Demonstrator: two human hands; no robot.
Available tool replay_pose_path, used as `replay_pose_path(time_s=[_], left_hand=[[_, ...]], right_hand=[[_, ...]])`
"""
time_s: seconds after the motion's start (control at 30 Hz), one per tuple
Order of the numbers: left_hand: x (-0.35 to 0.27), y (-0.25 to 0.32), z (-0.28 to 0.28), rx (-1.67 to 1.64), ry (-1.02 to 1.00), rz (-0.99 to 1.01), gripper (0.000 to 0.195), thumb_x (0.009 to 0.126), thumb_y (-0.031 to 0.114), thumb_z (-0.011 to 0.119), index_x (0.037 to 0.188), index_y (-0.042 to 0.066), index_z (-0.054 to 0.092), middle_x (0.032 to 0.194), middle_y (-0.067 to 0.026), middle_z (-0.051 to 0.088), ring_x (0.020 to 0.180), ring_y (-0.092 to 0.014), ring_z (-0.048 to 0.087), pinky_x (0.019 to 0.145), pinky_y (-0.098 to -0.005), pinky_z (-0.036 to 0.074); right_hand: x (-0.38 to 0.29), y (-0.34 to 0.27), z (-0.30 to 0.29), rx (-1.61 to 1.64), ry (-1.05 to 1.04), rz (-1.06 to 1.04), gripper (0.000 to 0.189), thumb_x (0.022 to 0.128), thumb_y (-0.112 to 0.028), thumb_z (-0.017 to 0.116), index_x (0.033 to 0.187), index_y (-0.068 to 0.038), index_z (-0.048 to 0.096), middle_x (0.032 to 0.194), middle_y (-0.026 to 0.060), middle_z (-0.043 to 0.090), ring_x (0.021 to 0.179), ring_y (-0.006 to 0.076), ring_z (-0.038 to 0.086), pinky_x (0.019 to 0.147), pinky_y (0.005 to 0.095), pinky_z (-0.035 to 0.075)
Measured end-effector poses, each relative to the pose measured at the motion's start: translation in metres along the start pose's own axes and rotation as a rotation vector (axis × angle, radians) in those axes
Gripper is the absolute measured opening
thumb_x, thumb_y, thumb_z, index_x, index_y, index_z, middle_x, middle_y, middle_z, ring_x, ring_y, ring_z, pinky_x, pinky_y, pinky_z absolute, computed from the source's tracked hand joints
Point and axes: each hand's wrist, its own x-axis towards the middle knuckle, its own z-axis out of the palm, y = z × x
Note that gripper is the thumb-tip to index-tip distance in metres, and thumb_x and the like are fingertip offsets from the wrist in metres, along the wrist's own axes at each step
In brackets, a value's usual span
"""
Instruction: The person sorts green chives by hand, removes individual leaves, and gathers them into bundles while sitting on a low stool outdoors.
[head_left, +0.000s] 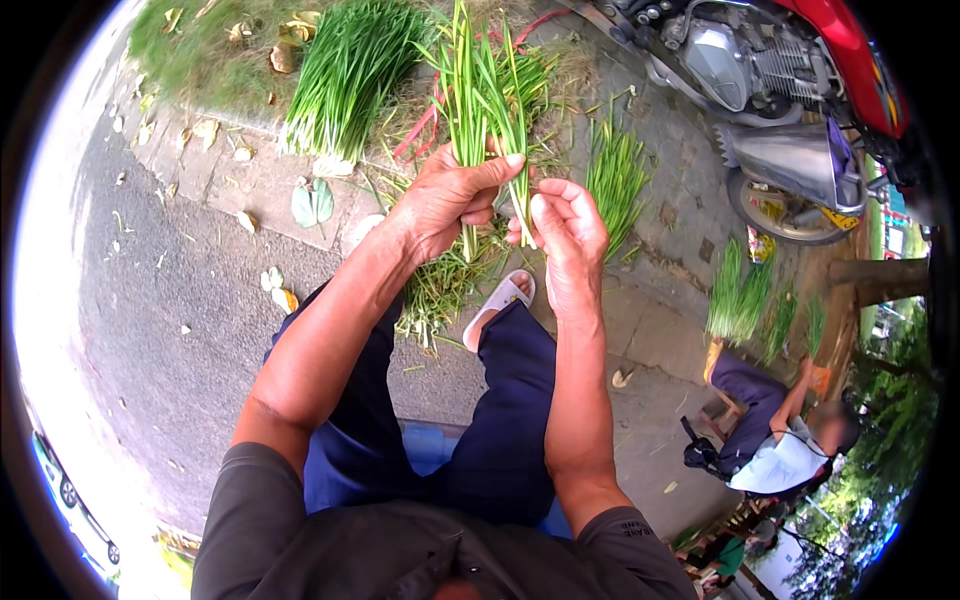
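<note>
My left hand (450, 195) grips a small bunch of long green leafy stalks, like garlic chives (466, 97), with pale stem ends pointing down towards me. Close on its right, my right hand (566, 232) has its fingers curled at the lower ends of several stalks; whether it pinches any of them cannot be told. Beyond the hands lies a large pile of the same greens (356, 75), and a smaller pile (616, 180) rests on the paving to the right. Loose trimmings (450, 292) are scattered on the ground below my hands, beside my sandalled foot (499, 307).
A red motorcycle (832, 45) stands at the upper right, near a tree trunk (881, 271). A seated person (780, 457) handles greens at the right, with more bunches (739, 292) on the ground. Red strapping (420, 131) lies beyond my hands. Dry leaves dot the kerb (225, 150).
</note>
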Motion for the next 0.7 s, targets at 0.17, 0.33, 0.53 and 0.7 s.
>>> replay_pose_path(time_s=[0.17, 0.33, 0.53, 0.7], left_hand=[[-0.002, 0.001, -0.003, 0.04, 0.027, 0.026, 0.013, 0.092, 0.014, 0.072, 0.09, 0.011, 0.06, 0.061, 0.0084, 0.045, 0.045, -0.003, 0.032, 0.042, -0.0228, 0.022], [-0.002, 0.0, -0.003, 0.069, 0.04, 0.037, 0.016, 0.09, 0.014, 0.074, 0.089, 0.011, 0.059, 0.061, 0.0083, 0.045, 0.045, -0.003, 0.032, 0.042, -0.0233, 0.022], [0.0, -0.004, -0.002, 0.126, 0.041, 0.039, 0.019, 0.088, 0.016, 0.076, 0.088, 0.011, 0.058, 0.061, 0.0081, 0.044, 0.045, -0.004, 0.033, 0.042, -0.0237, 0.024], [0.001, -0.007, -0.002, 0.151, 0.042, 0.033, 0.019, 0.089, 0.016, 0.076, 0.088, 0.011, 0.058, 0.06, 0.008, 0.043, 0.046, -0.005, 0.033, 0.043, -0.0242, 0.026]], right_hand=[[0.001, 0.007, 0.0, -0.09, -0.048, 0.003, 0.019, 0.095, -0.008, 0.064, 0.11, 0.002, 0.058, 0.098, 0.011, 0.068, 0.078, 0.0138, 0.065, 0.072, 0.0289, 0.055], [0.002, 0.009, 0.0, -0.162, -0.032, -0.003, 0.017, 0.094, -0.006, 0.066, 0.108, 0.002, 0.061, 0.094, 0.009, 0.069, 0.079, 0.0125, 0.065, 0.072, 0.0255, 0.052], [0.003, 0.014, -0.006, -0.227, 0.016, -0.042, 0.014, 0.094, -0.007, 0.068, 0.104, 0.002, 0.065, 0.089, 0.0004, 0.066, 0.077, 0.0051, 0.058, 0.069, 0.0204, 0.047], [0.0, 0.014, -0.008, -0.276, 0.03, -0.063, 0.011, 0.095, -0.009, 0.065, 0.101, 0.0, 0.065, 0.086, -0.0017, 0.064, 0.076, 0.0044, 0.055, 0.068, 0.0212, 0.046]])
